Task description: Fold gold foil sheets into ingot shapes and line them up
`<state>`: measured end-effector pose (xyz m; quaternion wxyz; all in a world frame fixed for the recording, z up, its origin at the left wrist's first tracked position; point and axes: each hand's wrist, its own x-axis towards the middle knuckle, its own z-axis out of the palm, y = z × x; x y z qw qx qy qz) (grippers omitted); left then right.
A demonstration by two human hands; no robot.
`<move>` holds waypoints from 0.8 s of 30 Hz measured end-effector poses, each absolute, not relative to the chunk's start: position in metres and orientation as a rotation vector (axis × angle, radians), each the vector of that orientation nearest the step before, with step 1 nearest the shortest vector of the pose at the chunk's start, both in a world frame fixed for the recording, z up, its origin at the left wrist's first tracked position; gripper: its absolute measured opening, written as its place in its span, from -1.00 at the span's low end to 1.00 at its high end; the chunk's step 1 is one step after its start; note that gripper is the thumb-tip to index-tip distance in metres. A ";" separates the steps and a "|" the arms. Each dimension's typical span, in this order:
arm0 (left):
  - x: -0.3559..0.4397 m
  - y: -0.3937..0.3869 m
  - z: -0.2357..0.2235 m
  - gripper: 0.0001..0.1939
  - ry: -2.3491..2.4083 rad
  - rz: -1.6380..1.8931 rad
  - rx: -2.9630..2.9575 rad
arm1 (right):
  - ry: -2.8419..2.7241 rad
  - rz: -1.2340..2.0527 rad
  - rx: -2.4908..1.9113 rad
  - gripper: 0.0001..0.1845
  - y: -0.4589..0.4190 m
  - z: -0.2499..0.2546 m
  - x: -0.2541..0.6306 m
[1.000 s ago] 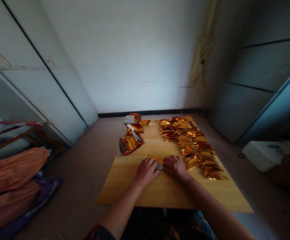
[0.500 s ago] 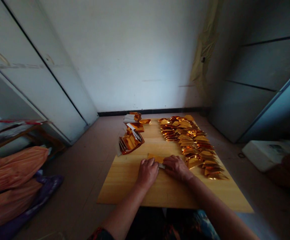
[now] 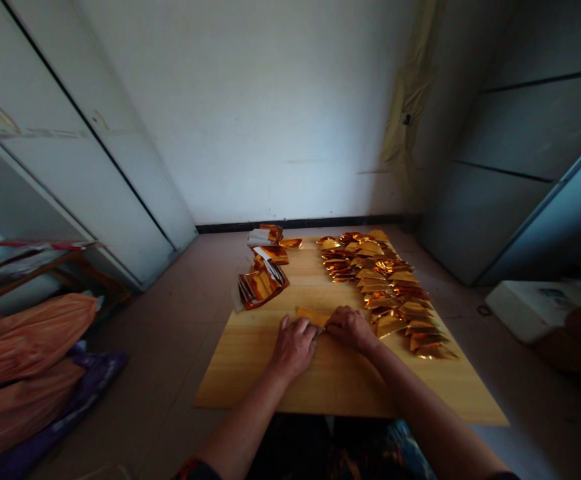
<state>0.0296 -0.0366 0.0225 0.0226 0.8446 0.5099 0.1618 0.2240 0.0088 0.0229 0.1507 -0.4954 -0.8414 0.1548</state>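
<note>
- From the head view, we see our left hand (image 3: 294, 348) and our right hand (image 3: 351, 330) close together near the middle of a light wooden board (image 3: 330, 383).
- Both hands are bent over a gold foil sheet (image 3: 311, 316), with the fingers of each pressing down on it where they nearly meet; the two hands seem clamped on it.
- The gold foil sheet lies flat on the board, its far end showing past our fingers.
- To the right of our right hand, folded gold foil pieces (image 3: 380, 287) lie overlapping in a long band, the nearest almost beside our right hand.
- Toward the board's far left corner sit a crumpled foil stack (image 3: 261, 287) and a smaller foil bundle (image 3: 265, 235).
- On the floor at left lie orange bags (image 3: 25, 340) on a purple bag (image 3: 95, 373).
- A white box (image 3: 535, 310) sits on the floor at right.
- White cabinet doors (image 3: 95, 140) stand at left, and a yellowed cloth (image 3: 410, 100) hangs on the wall (image 3: 270, 113) ahead.
</note>
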 end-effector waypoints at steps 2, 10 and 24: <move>0.029 -0.037 0.023 -0.71 1.573 0.502 2.619 | -2.421 0.432 -1.489 -0.82 0.010 0.027 0.220; 0.025 -0.039 0.018 -0.71 1.547 0.526 2.690 | -2.453 0.399 -1.654 -0.85 0.011 0.037 0.211; 0.024 -0.041 0.017 -0.67 1.537 0.465 2.735 | -2.422 0.421 -1.731 -0.89 0.009 0.043 0.205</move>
